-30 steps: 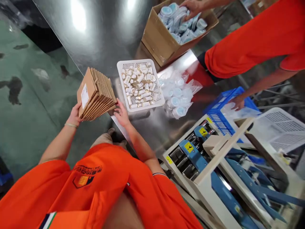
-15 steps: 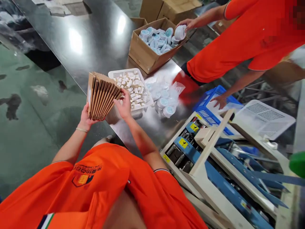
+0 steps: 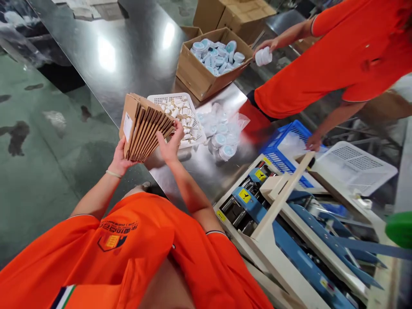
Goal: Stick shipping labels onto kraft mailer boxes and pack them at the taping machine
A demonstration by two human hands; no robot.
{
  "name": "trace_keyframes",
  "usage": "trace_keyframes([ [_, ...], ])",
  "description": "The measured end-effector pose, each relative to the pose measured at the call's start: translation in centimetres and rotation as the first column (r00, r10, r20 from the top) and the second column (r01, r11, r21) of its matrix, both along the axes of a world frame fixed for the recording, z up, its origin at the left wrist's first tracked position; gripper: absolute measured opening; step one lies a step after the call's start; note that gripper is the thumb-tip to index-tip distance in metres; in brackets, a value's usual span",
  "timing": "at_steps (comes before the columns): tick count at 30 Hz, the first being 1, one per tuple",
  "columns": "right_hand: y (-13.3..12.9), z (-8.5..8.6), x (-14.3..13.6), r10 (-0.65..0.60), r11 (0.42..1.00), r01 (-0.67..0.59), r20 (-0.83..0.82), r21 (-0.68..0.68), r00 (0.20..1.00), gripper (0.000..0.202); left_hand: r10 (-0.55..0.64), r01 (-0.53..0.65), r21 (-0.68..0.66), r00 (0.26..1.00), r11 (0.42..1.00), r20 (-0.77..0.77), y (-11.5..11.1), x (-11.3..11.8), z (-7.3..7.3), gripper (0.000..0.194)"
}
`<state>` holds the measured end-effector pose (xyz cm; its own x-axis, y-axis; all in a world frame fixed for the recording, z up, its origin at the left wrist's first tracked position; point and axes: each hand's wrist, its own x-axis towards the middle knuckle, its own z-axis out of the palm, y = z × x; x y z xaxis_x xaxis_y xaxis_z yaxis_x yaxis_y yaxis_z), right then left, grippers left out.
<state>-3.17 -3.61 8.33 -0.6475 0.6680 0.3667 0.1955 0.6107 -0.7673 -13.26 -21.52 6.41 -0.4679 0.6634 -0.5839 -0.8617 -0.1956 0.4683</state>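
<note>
A fanned stack of folded brown cardboard boxes (image 3: 144, 128) is held between my two hands, over the table's near edge. My left hand (image 3: 120, 156) grips the stack's lower left side, beside a white label on the outer piece. My right hand (image 3: 171, 141) pinches the upper right edges with thumb and fingers. Just behind the stack lies a white perforated basket (image 3: 201, 135) with many small white-and-gold pieces, partly hidden by the cardboard. To its right are clear bags (image 3: 222, 128) with round white, blue-topped containers.
An open carton (image 3: 199, 81) of round containers stands farther back on the metal table (image 3: 135, 56). A co-worker (image 3: 309, 73) across from me holds some white containers (image 3: 263, 56). At right are a blue basket (image 3: 277, 141), a white basket (image 3: 360, 161) and a beige-and-blue machine (image 3: 283, 231).
The cardboard stack has turned and shifted slightly right, showing more of its label. The co-worker's hand has drawn containers away from the carton; the other hand has moved right at the blue basket.
</note>
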Motion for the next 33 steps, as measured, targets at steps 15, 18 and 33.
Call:
trace_keyframes([
  [15, -0.7, 1.1, 0.1, -0.112, 0.992, 0.104, 0.129, 0.068, 0.985, 0.094, 0.134, -0.144, 0.113, 0.986, 0.983, 0.095, 0.6, 0.9, 0.3, 0.055],
  [18, -0.8, 0.9, -0.1, -0.104, 0.994, 0.099, 0.11, 0.048, 0.989, 0.101, 0.195, -0.206, 0.108, 0.975, 0.973, 0.103, 0.9, 1.1, 0.7, 0.053],
  [33, -0.5, -4.7, 0.2, -0.191, 0.877, 0.235, 0.146, -0.418, 0.971, 0.125, 0.209, -0.254, -0.132, 0.935, 0.958, -0.285, 2.4, 2.6, 0.0, 0.039],
])
